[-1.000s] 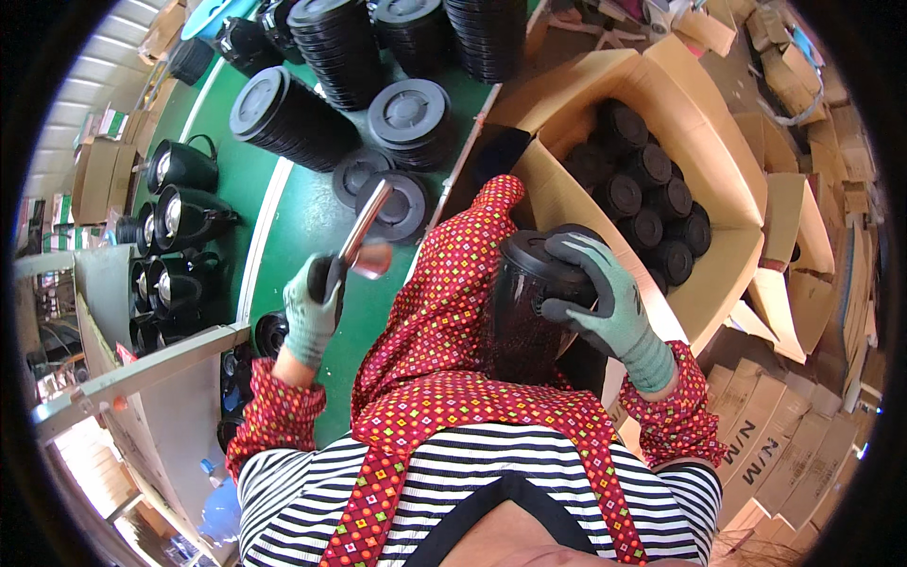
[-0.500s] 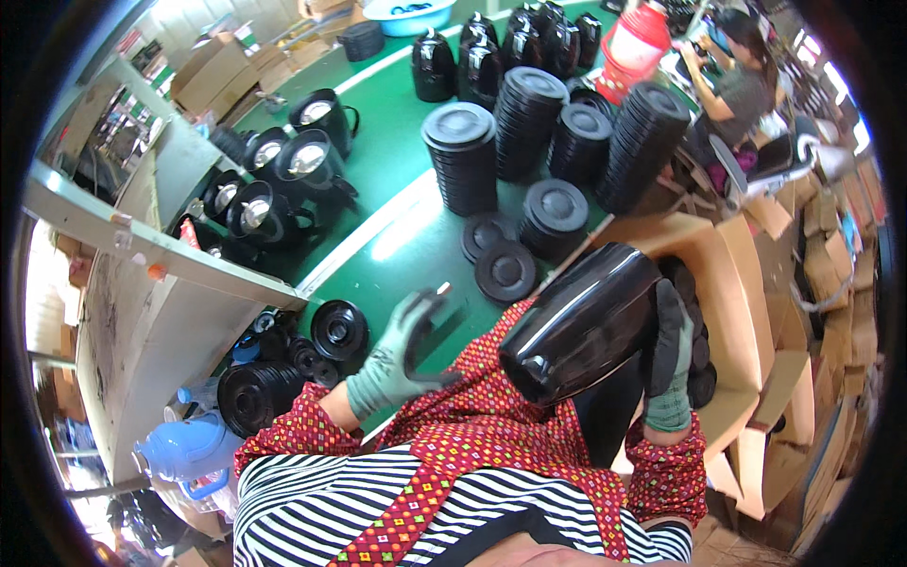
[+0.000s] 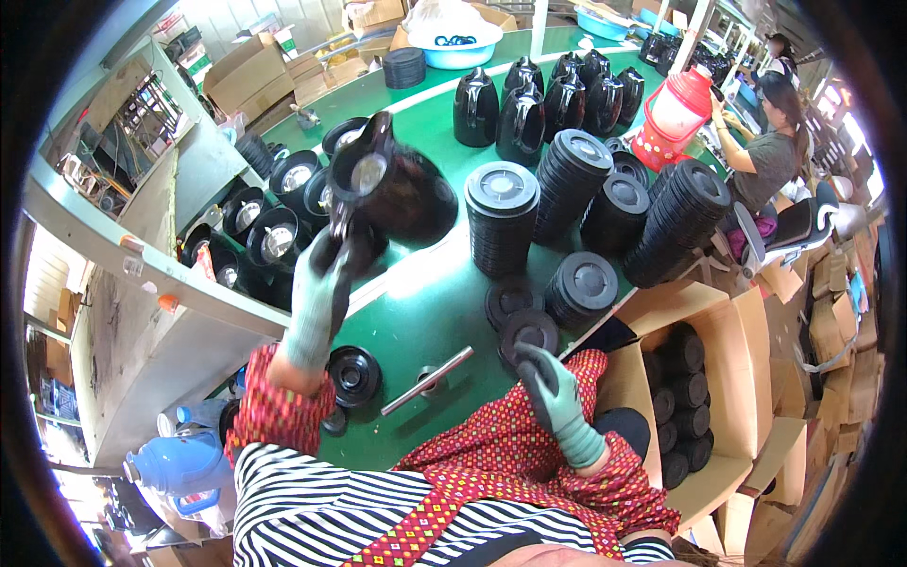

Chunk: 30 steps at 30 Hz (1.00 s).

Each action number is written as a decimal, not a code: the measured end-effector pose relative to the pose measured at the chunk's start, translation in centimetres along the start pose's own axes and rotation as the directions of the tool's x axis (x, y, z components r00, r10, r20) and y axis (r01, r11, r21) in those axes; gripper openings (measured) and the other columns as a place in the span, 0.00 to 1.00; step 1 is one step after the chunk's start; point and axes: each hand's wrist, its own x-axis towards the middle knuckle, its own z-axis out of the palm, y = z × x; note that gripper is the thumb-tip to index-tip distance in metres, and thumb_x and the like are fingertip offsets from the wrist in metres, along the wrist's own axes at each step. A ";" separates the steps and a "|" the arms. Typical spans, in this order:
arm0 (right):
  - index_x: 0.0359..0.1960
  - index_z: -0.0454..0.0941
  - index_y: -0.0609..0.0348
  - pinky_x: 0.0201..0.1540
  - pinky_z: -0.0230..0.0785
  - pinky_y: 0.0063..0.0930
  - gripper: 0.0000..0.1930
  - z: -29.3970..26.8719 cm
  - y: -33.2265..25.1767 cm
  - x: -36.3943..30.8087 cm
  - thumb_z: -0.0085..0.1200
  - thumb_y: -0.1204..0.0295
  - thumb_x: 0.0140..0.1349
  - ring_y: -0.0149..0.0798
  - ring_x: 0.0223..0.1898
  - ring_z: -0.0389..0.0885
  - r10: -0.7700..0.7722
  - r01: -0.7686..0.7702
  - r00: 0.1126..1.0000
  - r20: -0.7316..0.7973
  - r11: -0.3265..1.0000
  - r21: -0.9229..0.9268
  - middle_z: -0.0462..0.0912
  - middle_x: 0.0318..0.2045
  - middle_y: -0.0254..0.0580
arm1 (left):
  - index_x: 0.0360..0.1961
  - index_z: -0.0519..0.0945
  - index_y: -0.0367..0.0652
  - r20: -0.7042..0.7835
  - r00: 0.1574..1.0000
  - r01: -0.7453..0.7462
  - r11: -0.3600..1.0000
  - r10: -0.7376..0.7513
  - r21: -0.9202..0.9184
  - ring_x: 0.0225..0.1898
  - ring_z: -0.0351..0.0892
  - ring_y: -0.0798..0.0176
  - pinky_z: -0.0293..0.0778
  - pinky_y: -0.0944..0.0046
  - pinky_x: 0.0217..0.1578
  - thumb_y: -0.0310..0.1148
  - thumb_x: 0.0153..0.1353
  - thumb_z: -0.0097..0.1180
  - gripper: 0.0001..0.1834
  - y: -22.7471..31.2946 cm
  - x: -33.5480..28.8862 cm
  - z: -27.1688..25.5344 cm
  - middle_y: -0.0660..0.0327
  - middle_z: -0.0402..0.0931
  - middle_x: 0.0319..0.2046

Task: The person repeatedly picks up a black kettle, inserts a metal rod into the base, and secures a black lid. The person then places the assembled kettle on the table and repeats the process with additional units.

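My left hand [image 3: 321, 293] is closed at the handle side of a glossy black jug [image 3: 411, 203], raised and tilted over the green table. The jug's round mouth faces left, and its outline is slightly blurred. My right hand [image 3: 557, 397] is nearer my lap with its fingers stretched forward. Its fingertips meet the near edge of a flat black round lid [image 3: 527, 333] in the picture; no grip on it shows. Between my hands, a metal T-shaped tool [image 3: 427, 382] rests on the table. Another black lid [image 3: 353, 375] is near my left forearm.
Open-mouthed black jugs [image 3: 276, 242] crowd the left side. Tall lid stacks [image 3: 501, 222] and upright jugs [image 3: 524, 123] stand farther back. An open carton [image 3: 746, 378] of black round pieces sits at right. A shelf frame [image 3: 170, 283] borders the left; a blue thermos [image 3: 175, 465] is below.
My right hand no longer holds a black jug in my lap and is now by the lids. My left hand, open before, has risen and grips a jug. The view has shifted.
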 end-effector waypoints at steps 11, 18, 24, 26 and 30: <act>0.56 0.83 0.62 0.54 0.78 0.42 0.20 -1.4 3.6 -0.4 0.64 0.74 0.61 0.54 0.49 0.86 -0.180 0.201 0.979 0.092 0.907 -0.369 0.88 0.49 0.53 | 0.42 0.87 0.35 -0.090 0.986 0.148 0.987 -0.143 0.054 0.28 0.85 0.66 0.80 0.63 0.29 0.43 0.66 0.69 0.19 -16.8 24.8 14.4 0.61 0.85 0.28; 0.50 0.85 0.65 0.49 0.79 0.41 0.14 -1.8 3.1 0.2 0.61 0.76 0.62 0.52 0.44 0.88 -0.203 0.205 0.978 0.047 0.906 -0.371 0.89 0.44 0.52 | 0.63 0.72 0.32 -0.101 0.995 0.085 0.681 -0.016 0.727 0.62 0.76 0.37 0.74 0.49 0.59 0.68 0.51 0.71 0.54 -14.1 23.9 15.7 0.35 0.74 0.60; 0.52 0.85 0.63 0.52 0.78 0.43 0.18 -1.9 3.3 0.1 0.63 0.76 0.59 0.53 0.47 0.87 -0.151 0.167 0.986 0.073 0.923 -0.346 0.88 0.47 0.51 | 0.60 0.78 0.35 0.000 0.996 0.021 -0.239 0.087 0.971 0.60 0.74 0.43 0.72 0.45 0.57 0.56 0.61 0.64 0.37 -8.1 26.4 6.1 0.41 0.70 0.63; 0.52 0.85 0.63 0.53 0.78 0.43 0.18 -1.7 3.1 0.1 0.63 0.76 0.59 0.54 0.47 0.87 -0.164 0.179 0.984 0.071 0.920 -0.348 0.88 0.47 0.51 | 0.56 0.83 0.42 -0.042 0.998 0.022 -0.342 -0.051 0.939 0.58 0.75 0.45 0.72 0.43 0.54 0.45 0.63 0.59 0.24 -7.9 27.5 3.4 0.48 0.75 0.61; 0.53 0.84 0.63 0.53 0.78 0.43 0.19 -1.6 3.4 0.1 0.63 0.76 0.59 0.54 0.47 0.87 -0.198 0.209 0.978 0.066 0.911 -0.357 0.88 0.48 0.52 | 0.52 0.81 0.45 0.042 0.996 -0.066 -0.340 -0.078 0.938 0.53 0.80 0.44 0.75 0.38 0.50 0.38 0.69 0.48 0.16 -12.6 30.9 -0.7 0.50 0.80 0.50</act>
